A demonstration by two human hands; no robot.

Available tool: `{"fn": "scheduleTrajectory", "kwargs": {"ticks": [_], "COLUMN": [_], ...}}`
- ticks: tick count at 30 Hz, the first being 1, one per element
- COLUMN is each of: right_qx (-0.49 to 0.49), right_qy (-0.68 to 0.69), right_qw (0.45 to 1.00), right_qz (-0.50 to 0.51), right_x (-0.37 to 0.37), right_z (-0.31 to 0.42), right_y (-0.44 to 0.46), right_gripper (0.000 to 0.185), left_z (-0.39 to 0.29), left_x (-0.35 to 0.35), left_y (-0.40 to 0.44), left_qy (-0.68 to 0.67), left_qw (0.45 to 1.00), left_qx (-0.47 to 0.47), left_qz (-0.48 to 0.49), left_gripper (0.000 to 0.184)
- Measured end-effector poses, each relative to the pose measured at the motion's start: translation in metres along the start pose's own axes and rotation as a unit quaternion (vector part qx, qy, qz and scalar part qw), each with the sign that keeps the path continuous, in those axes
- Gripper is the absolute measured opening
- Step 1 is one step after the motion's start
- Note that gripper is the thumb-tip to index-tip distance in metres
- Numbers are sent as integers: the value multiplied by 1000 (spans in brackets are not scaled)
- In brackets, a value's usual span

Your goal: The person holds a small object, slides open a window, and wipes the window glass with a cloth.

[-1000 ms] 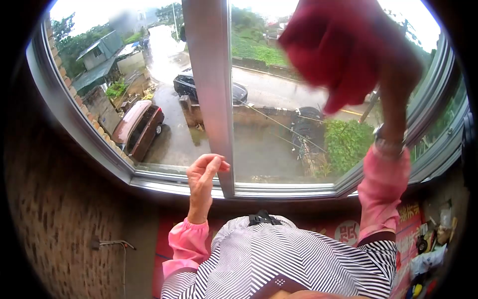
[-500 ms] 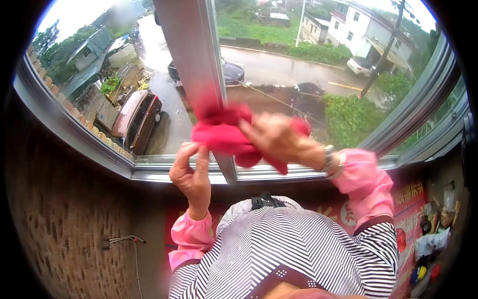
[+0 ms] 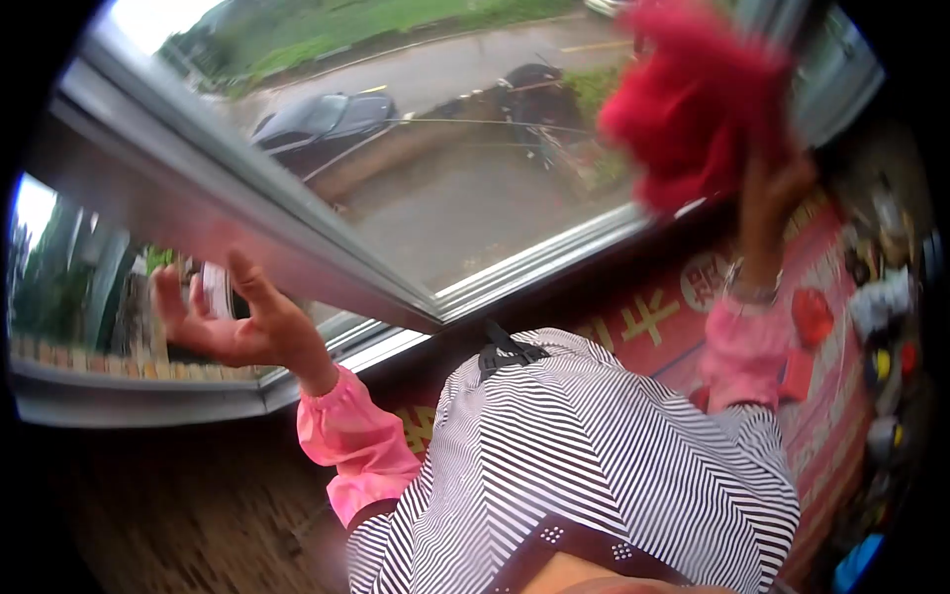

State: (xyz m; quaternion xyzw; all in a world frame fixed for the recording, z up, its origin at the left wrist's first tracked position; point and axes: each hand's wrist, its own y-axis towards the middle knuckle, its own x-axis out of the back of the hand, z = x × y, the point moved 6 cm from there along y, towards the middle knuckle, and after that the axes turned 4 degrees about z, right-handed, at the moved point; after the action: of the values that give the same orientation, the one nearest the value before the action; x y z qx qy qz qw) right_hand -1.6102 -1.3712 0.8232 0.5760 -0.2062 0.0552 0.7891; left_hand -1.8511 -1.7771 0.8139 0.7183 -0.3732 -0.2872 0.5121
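Note:
A red cloth [image 3: 688, 104], smeared by motion, is raised at the upper right in front of the window pane. My right hand [image 3: 777, 198] grips it from below, its fingers partly hidden by the cloth. Over on the left, my left hand [image 3: 242, 322] holds nothing, its fingers spread and curved upward beside the window's metal post [image 3: 228, 208]. I cannot tell whether it touches the frame. Pink sleeve covers [image 3: 356, 436] are on both forearms, and a bracelet or watch [image 3: 752, 282] circles the right wrist.
Through the glass show a dark car [image 3: 327, 124], a wet road [image 3: 445, 69] and greenery. The metal sill [image 3: 554, 257] runs below the pane. A red printed sheet [image 3: 643, 317] lies beneath it. Assorted items, including a pale plastic bag [image 3: 881, 302], sit at the right. A brick wall is lower left.
My view has turned to the right. The red cloth has left the window post and gone up and right with my right hand. My left hand has moved left, its fingers spreading.

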Motion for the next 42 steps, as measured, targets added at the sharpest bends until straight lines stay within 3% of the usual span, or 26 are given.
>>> {"fn": "scheduleTrajectory", "kwargs": {"ticks": [2, 4, 5, 6, 7, 8, 9, 10, 11, 14, 16, 18, 20, 22, 24, 25, 29, 33, 36, 37, 39, 42], "right_qx": [-34, -30, -166, -129, -129, -122, 21, 172, 218, 173, 153, 129, 27, 2, -54, -124, -51, -39, -12, 35, 129, 217], "right_qy": [-149, -311, -93, -18, 81, 93, -42, -168, -46, 86, 236, 247, 277, 298, 338, 372, 230, 154, 253, 217, 141, 220], "right_qw": [979, 937, 963, 969, 972, 982, 997, 969, 974, 968, 916, 870, 849, 893, 900, 878, 971, 978, 958, 970, 981, 951], "right_qz": [-132, -155, -194, -210, -179, -109, -65, -55, -52, 159, 286, 407, 450, 337, 271, 276, 38, -134, -138, -104, -37, 7], "right_x": [37, 47, 48, 38, 23, 3, -25, -55, -66, -129, -174, -203, -188, -166, -126, -107, -46, -32, -45, -52, -74, -123], "right_z": [-32, -46, -53, -51, -37, -39, -36, -34, 8, 71, 100, 100, 85, 61, 47, 36, -6, -17, 42, 63, 96, 147], "right_y": [36, 71, 84, 88, 82, 73, 49, 18, -1, -105, -183, -239, -226, -194, -136, -112, -25, 39, 72, 69, 43, -27], "right_gripper": [29, 28, 41, 36, 29, 25, 19, 14, 14, 18, 24, 33, 34, 39, 37, 38, 30, 29, 24, 23, 25, 32], "left_z": [-3, -11, -15, -16, -20, -21, -21, -21, -24, -22, -21, -23, -27, -30, -32, -32, -27, -22, -23, -22, -21, -22], "left_x": [-12, -26, -35, -41, -47, -49, -48, -48, -48, -46, -46, -48, -52, -53, -57, -57, -55, -53, -53, -53, -53, -54], "left_y": [4, 3, 2, 1, -3, -2, -3, -3, -4, -5, -6, -7, -9, -10, -11, -11, -12, -11, -12, -12, -12, -13], "left_qy": [59, 59, 30, 2, -3, 5, 15, 26, 16, 22, 16, 16, 21, 35, 14, 20, 22, 29, 40, 44, 51, 63], "left_qw": [998, 997, 998, 999, 999, 999, 999, 999, 999, 999, 999, 999, 998, 998, 998, 998, 998, 996, 996, 996, 996, 996], "left_qx": [-37, -55, -54, -50, -34, -30, -27, -23, -34, -39, -42, -47, -55, -57, -55, -58, -62, -78, -74, -75, -79, -68], "left_qz": [2, 4, 9, 11, 17, 13, 11, 10, 4, 10, 9, 8, 13, 19, 18, 17, 14, 15, 13, 12, 9, 10], "left_gripper": [59, 66, 70, 73, 76, 76, 75, 74, 73, 72, 71, 70, 69, 68, 68, 67, 66, 65, 65, 65, 65, 64]}}
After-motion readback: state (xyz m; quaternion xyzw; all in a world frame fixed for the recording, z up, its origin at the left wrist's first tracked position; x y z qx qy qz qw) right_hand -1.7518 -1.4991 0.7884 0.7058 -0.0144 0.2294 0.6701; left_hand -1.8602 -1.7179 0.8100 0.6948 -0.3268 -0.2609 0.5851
